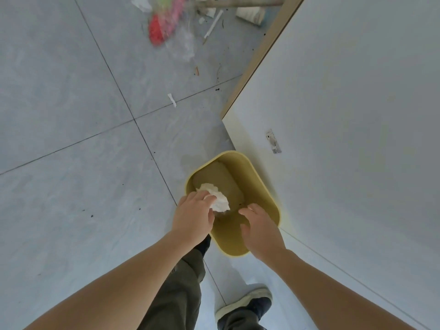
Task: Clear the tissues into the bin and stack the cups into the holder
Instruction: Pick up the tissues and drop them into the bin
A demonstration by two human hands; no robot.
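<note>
Left grip (194, 216) clutching one tissue (215, 197), one yellow bin (259, 186), right hand (260, 228) empty

Indoor room, kind uncertain; plain and sparsely fitted, could be a home or an office corner. Floor (71, 91) of large pale grey tiles with dark joints. White table (345, 115) with a wood-coloured edge, standing at right. Small yellow bin (266, 186) on the floor just beside the table. Litter at far end: paper scraps (172, 100), clear plastic bag (183, 44) with bright red and pink contents, blurred. Dark specks scattered on tiles.
</note>
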